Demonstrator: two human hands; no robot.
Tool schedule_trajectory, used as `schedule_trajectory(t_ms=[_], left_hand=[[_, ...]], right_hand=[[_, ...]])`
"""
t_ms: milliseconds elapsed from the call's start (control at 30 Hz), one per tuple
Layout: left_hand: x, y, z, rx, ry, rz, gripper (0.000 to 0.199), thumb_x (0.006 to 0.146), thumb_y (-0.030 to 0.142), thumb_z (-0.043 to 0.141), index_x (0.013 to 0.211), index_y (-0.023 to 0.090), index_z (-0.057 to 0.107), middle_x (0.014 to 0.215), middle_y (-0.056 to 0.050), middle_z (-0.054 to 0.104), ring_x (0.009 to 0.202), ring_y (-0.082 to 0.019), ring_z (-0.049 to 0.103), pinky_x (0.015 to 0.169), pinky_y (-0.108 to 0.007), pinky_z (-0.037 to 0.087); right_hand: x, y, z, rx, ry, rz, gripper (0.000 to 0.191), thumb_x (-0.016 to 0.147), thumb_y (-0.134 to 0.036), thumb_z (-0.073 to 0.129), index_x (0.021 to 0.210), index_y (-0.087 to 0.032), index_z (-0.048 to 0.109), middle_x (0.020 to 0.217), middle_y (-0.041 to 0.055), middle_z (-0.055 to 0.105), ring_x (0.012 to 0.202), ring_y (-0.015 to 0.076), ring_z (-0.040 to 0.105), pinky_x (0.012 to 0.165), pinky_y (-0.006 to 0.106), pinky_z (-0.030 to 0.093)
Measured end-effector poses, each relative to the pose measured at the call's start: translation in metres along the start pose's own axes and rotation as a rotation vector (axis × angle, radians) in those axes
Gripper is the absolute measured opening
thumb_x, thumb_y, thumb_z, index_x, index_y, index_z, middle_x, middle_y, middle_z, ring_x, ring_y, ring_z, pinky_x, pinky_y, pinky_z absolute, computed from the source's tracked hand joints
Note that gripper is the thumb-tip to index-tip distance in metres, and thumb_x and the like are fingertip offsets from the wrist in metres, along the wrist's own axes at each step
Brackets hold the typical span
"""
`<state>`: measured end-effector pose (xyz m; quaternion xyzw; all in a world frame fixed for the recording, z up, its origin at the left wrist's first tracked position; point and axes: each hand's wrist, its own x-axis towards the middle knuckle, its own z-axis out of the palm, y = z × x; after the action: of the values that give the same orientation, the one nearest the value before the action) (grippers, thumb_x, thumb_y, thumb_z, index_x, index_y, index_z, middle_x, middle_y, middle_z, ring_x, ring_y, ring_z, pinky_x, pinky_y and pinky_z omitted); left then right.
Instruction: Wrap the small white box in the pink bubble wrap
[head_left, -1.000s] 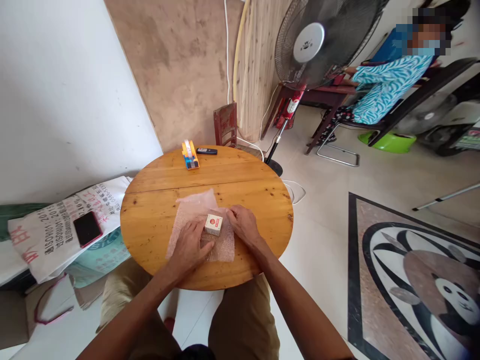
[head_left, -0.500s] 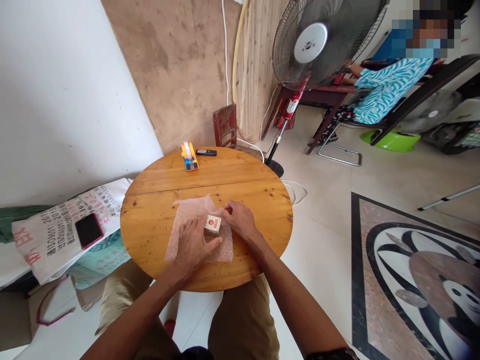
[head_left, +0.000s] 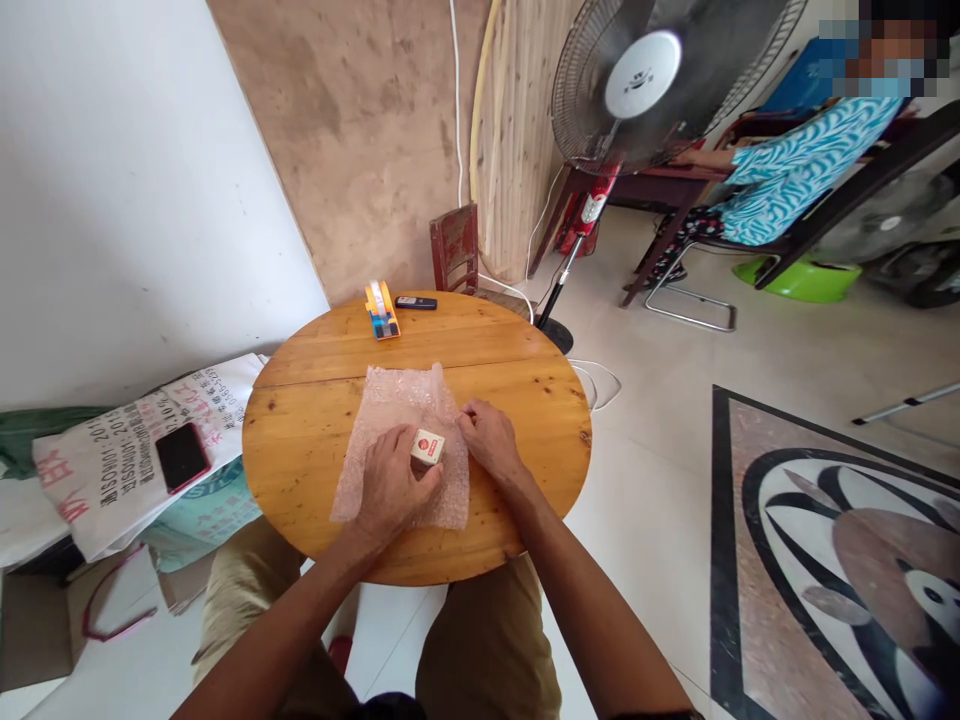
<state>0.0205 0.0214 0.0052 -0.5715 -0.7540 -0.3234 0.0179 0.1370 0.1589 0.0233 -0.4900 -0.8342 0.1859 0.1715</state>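
Note:
A sheet of clear bubble wrap (head_left: 397,390) lies spread on the round wooden table (head_left: 525,360). On it sits a small white box (head_left: 428,447) with a red print on top. My left hand (head_left: 394,480) grips the box, fingers along its left side and thumb at its lower right corner. To the right of the box, my right hand (head_left: 487,440) is closed at the right edge of the bubble wrap, with its fingertips pinching that edge. The underside of the box is hidden.
A yellow and blue tape dispenser (head_left: 382,312) and a dark remote-like device (head_left: 415,303) lie at the table's far side. A phone (head_left: 182,458) rests on printed sacks at left. Beyond stand a wooden chair (head_left: 454,248), a fan (head_left: 641,75) and a seated person (head_left: 802,180).
The far edge of the bubble wrap, folded before, now lies flatter and reaches farther out. My left hand has closed in around the box. The view has shifted slightly.

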Motion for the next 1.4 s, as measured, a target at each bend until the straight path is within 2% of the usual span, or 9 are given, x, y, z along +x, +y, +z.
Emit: schedule_trajectory(t_ms=[200, 400, 533, 667, 767, 867, 1033, 1200, 1400], left_hand=[[0.002, -0.002, 0.003, -0.077, -0.017, -0.025, 0.041, 0.075, 0.026, 0.067, 0.113, 0.02, 0.053, 0.109, -0.01, 0.065, 0.103, -0.03, 0.06, 0.089, -0.045, 0.048], [0.002, -0.004, 0.006, -0.146, -0.022, -0.035, 0.045, 0.072, 0.025, 0.067, 0.114, 0.019, 0.053, 0.11, -0.01, 0.066, 0.105, -0.029, 0.06, 0.092, -0.046, 0.046], [0.0, -0.006, 0.01, -0.158, -0.007, -0.03, 0.048, 0.073, 0.026, 0.067, 0.118, 0.018, 0.052, 0.113, -0.011, 0.065, 0.108, -0.03, 0.059, 0.095, -0.048, 0.045], [-0.001, -0.008, 0.013, -0.172, 0.007, -0.027, 0.05, 0.073, 0.026, 0.067, 0.12, 0.017, 0.051, 0.117, -0.012, 0.064, 0.11, -0.03, 0.058, 0.097, -0.048, 0.043], [-0.001, -0.008, 0.013, -0.184, -0.01, -0.034, 0.05, 0.073, 0.026, 0.067, 0.12, 0.016, 0.052, 0.117, -0.012, 0.064, 0.109, -0.03, 0.058, 0.097, -0.048, 0.043], [-0.001, -0.007, 0.012, -0.189, -0.018, -0.042, 0.051, 0.073, 0.027, 0.066, 0.121, 0.017, 0.052, 0.117, -0.011, 0.064, 0.11, -0.03, 0.057, 0.098, -0.047, 0.042], [-0.002, -0.007, 0.011, -0.182, -0.026, -0.004, 0.055, 0.077, 0.028, 0.062, 0.129, 0.016, 0.048, 0.131, -0.015, 0.057, 0.123, -0.032, 0.051, 0.104, -0.049, 0.038], [-0.003, -0.01, 0.013, -0.168, -0.077, 0.036, 0.058, 0.082, 0.029, 0.058, 0.137, 0.014, 0.044, 0.142, -0.016, 0.05, 0.134, -0.033, 0.04, 0.109, -0.051, 0.031], [-0.001, -0.012, 0.013, -0.161, -0.126, 0.05, 0.06, 0.084, 0.03, 0.056, 0.14, 0.012, 0.042, 0.143, -0.018, 0.049, 0.135, -0.034, 0.039, 0.109, -0.052, 0.028]], right_hand=[[-0.001, 0.001, 0.0, -0.006, -0.008, -0.001, 0.019, 0.088, -0.02, 0.049, 0.091, -0.019, 0.068, 0.093, 0.0066, 0.074, 0.081, 0.019, 0.063, 0.068, 0.026, 0.037], [0.0, -0.004, 0.001, -0.038, -0.04, -0.009, 0.027, 0.091, -0.023, 0.049, 0.114, -0.019, 0.063, 0.098, 0.0072, 0.074, 0.085, 0.0207, 0.065, 0.069, 0.027, 0.038], [0.007, -0.015, 0.0, -0.039, -0.07, -0.031, 0.024, 0.091, -0.03, 0.051, 0.106, -0.02, 0.066, 0.091, 0.0066, 0.074, 0.082, 0.021, 0.065, 0.066, 0.027, 0.036], [0.015, -0.022, 0.001, 0.009, -0.042, -0.055, 0.019, 0.087, -0.023, 0.051, 0.095, -0.021, 0.069, 0.09, 0.0063, 0.074, 0.08, 0.0196, 0.063, 0.064, 0.027, 0.033], [0.016, -0.017, 0.001, 0.033, -0.03, -0.041, 0.02, 0.087, -0.021, 0.049, 0.089, -0.02, 0.069, 0.088, 0.0059, 0.074, 0.078, 0.0187, 0.061, 0.064, 0.027, 0.033], [0.014, -0.008, 0.002, 0.064, -0.018, -0.016, 0.02, 0.085, -0.02, 0.049, 0.089, -0.019, 0.068, 0.088, 0.0052, 0.073, 0.078, 0.0179, 0.061, 0.065, 0.026, 0.035], [0.011, 0.001, 0.004, 0.121, -0.013, -0.02, 0.02, 0.084, -0.018, 0.049, 0.09, -0.018, 0.068, 0.088, 0.0043, 0.072, 0.076, 0.0161, 0.06, 0.069, 0.024, 0.038], [0.008, -0.003, 0.007, 0.178, -0.044, -0.086, 0.019, 0.085, -0.019, 0.051, 0.094, -0.02, 0.067, 0.089, 0.0018, 0.072, 0.077, 0.0153, 0.06, 0.07, 0.024, 0.04], [0.008, -0.02, 0.001, 0.099, -0.019, -0.162, 0.02, 0.083, -0.029, 0.062, 0.101, -0.021, 0.066, 0.098, 0.0041, 0.071, 0.086, 0.0176, 0.061, 0.076, 0.026, 0.041]])
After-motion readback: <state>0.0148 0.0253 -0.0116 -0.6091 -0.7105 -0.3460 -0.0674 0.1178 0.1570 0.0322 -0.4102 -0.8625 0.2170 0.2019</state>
